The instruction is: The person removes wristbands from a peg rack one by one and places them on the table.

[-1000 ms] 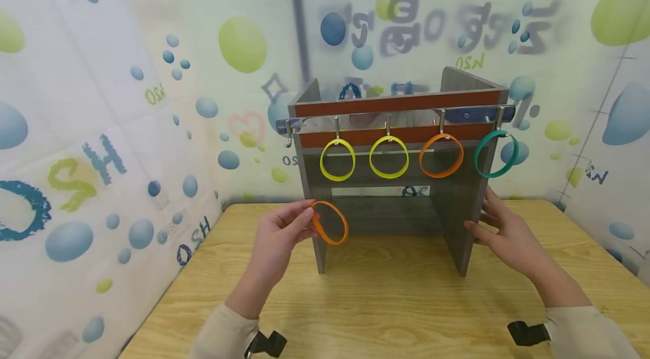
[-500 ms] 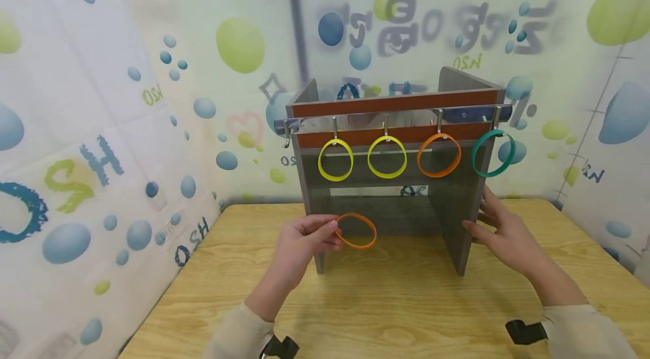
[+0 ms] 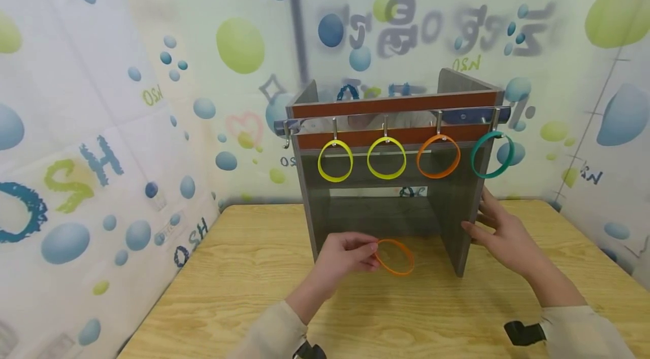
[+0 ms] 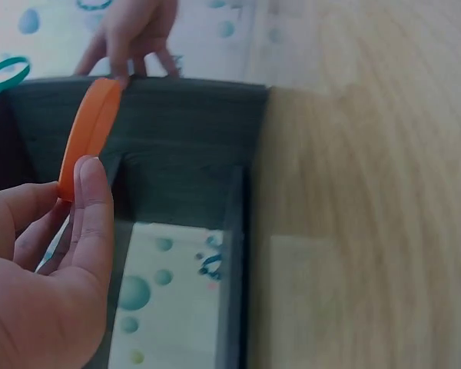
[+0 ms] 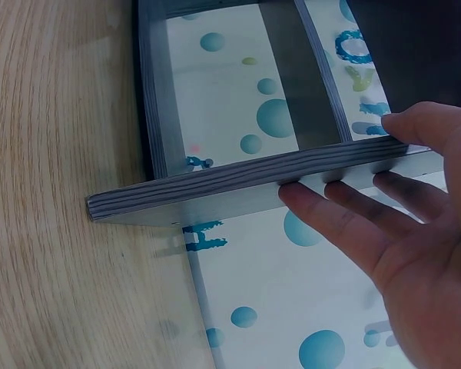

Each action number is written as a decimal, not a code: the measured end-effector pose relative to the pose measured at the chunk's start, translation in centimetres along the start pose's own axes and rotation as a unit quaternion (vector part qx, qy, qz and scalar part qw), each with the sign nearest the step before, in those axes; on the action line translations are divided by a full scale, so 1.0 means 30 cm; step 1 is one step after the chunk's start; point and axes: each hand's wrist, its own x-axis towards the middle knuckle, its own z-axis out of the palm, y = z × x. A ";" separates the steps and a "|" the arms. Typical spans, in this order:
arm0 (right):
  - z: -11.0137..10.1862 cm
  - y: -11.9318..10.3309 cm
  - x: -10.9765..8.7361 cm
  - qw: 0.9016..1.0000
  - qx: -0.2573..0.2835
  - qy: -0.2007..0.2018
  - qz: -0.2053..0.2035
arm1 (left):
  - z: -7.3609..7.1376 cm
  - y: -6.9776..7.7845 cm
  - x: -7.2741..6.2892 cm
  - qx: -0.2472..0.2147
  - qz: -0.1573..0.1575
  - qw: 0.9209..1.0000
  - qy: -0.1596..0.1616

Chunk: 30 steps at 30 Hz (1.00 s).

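My left hand pinches an orange wristband between thumb and fingers, low in front of the grey wooden rack. In the left wrist view the wristband stands on edge at the fingertips. My right hand grips the rack's right side panel, thumb on the inner face and fingers on the outer. Along the metal hook rail hang two yellow wristbands, another orange wristband and a green wristband.
The rack stands on a wood-grain table. A bare hook is at the rail's left end. Behind and on both sides hangs a patterned curtain with printed bubbles.
My left hand has moved right and down with the orange wristband, from beside the rack's left panel to in front of its middle. My right hand has stayed on the right panel.
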 end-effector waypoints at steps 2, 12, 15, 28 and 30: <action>0.001 0.000 0.001 1.000 -0.001 0.000 -0.001 | 0.027 -0.015 0.004 0.003 -0.010 1.000 -0.006; 0.006 -0.002 0.001 1.000 -0.002 0.005 -0.009 | 0.169 -0.097 0.055 0.025 -0.047 0.998 -0.040; 0.007 -0.002 -0.001 1.000 -0.004 0.007 -0.010 | 0.205 -0.118 0.072 0.033 -0.059 0.996 -0.055; 0.004 0.002 0.000 1.000 -0.012 0.012 -0.014 | 0.371 -0.171 0.110 0.082 -0.110 0.988 -0.069; 0.005 0.002 0.000 1.000 -0.012 0.012 -0.015 | 0.394 -0.171 0.116 0.088 -0.118 0.987 -0.067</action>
